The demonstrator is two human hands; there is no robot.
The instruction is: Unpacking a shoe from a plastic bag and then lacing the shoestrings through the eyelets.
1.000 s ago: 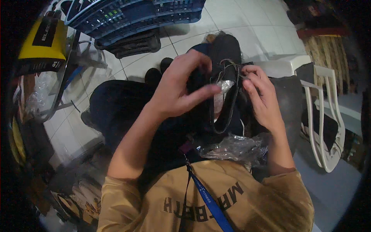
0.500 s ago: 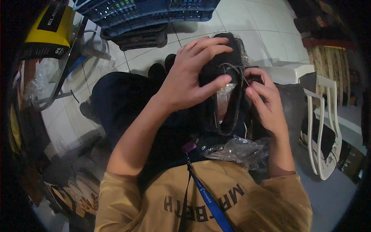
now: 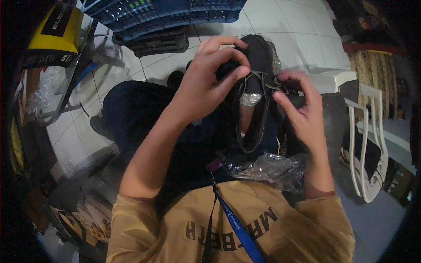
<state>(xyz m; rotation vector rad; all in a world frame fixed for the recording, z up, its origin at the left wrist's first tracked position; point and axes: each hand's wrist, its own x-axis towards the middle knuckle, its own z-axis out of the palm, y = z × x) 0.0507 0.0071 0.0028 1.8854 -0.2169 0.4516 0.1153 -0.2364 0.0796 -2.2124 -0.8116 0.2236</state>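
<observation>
A black shoe (image 3: 258, 50) rests on my lap with its toe pointing away. Clear plastic (image 3: 250, 99) shows inside its opening. Over the front of the opening lies a thin dark shoelace (image 3: 262, 76). My left hand (image 3: 210, 76) comes from the left, thumb and forefinger pinched together at the lace, other fingers curled against the shoe's side. On the right, my right hand (image 3: 305, 109) has its thumb and forefinger apart, with a loose lace end (image 3: 277, 89) near the gap between them; it appears not to be gripped.
A crumpled clear plastic bag (image 3: 272, 168) lies on my lap beside a lanyard (image 3: 230, 215). Ahead stands a blue crate (image 3: 175, 15) above a black one (image 3: 153, 42). A white chair (image 3: 370, 144) is at the right. A yellow and black bag (image 3: 57, 33) stands far left.
My left hand has shifted slightly left and its thumb and forefinger have closed at the lace. My right thumb and forefinger have spread, letting go of the lace end.
</observation>
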